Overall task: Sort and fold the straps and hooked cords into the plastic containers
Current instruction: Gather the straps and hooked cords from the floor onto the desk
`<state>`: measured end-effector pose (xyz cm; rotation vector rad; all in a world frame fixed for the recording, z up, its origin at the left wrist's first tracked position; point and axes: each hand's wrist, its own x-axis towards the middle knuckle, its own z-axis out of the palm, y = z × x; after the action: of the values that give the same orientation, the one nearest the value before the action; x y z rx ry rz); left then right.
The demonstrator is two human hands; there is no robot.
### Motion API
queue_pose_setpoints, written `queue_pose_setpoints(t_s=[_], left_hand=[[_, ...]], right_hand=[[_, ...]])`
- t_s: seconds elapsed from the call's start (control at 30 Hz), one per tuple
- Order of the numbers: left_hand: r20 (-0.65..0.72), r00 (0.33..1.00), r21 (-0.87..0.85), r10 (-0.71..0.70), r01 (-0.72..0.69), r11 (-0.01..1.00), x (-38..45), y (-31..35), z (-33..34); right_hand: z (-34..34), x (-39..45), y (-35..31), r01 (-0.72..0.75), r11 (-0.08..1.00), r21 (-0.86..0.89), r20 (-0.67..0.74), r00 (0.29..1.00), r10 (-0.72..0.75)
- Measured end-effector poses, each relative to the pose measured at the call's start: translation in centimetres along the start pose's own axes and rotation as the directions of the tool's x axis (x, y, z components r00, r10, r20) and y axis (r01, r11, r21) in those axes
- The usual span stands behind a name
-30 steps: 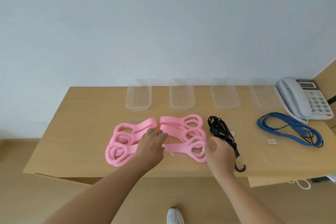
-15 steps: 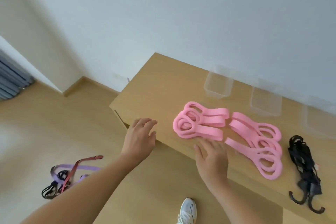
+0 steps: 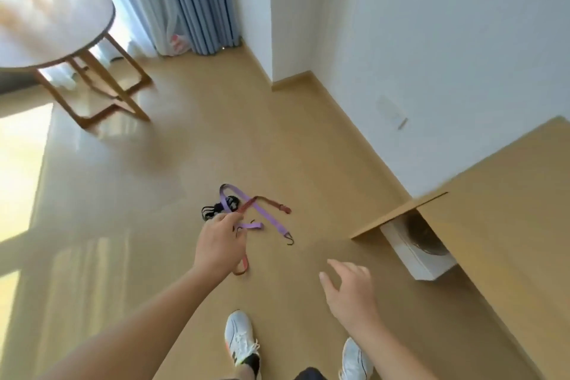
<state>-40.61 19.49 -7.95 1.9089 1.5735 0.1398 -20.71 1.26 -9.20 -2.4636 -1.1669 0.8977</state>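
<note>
Floor [image 3: 216,148]: tan and glossy; it filled most of the view, with sunlight falling across its left side.
Desk [image 3: 493,225]: tan wood, at the right edge; a white box [image 3: 422,259] sat beneath its corner.
Round table [image 3: 61,25]: pale top on wooden legs, far left, blurred; blue-grey curtains [image 3: 197,0] hung behind it.
Shoes [image 3: 240,339]: white, at the bottom edge, standing on the floor.
Left hand [image 3: 217,245]: reached down over the tangle of cords; fingers curled in at the strap pile, though whether they truly gripped anything could not be told.
Right hand [image 3: 351,287]: hung in the air to the right, fingers spread and relaxed, holding nothing.
Purple strap [image 3: 262,213]: lay on the floor in a loose loop, crossing the others; a dark hook [image 3: 290,239] at its near end.
Red cord [image 3: 268,201]: lay across the purple strap; one end passed under the left hand.
Black cord [image 3: 212,210]: bunched on the floor just beyond the left hand, touching the purple strap.
</note>
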Motion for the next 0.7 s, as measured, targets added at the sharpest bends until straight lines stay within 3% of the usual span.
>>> queue_pose_setpoints(t_s=[0.2, 0.4, 0.6, 0.7], left_hand=[[0.026, 0.958, -0.061, -0.286, 0.287, 0.956, 3.5, -10.4, -0.5], [0.106, 0.885, -0.108, -0.454, 0.464, 0.879, 6.5, -17.9, 8.8], [0.177, 0.786, -0.105, -0.592, 0.613, 0.783, 9.3, -27.2, 23.1], [0.201, 0.753, -0.081, -0.626, 0.650, 0.756, 10.4, -31.6, 29.3]], right_hand=[[7.7, 7.5, -5.5, 0.069, 0.993, -0.097, 0.265, 0.963, -0.041], [18.8, 18.2, -2.8, 0.118, 0.967, -0.226, 0.433, 0.902, -0.009], [36.8, 29.2, 3.0, 0.355, 0.883, -0.306, 0.668, 0.741, -0.066], [46.7, 32.3, 5.3, 0.458, 0.843, -0.282, 0.774, 0.628, -0.082]])
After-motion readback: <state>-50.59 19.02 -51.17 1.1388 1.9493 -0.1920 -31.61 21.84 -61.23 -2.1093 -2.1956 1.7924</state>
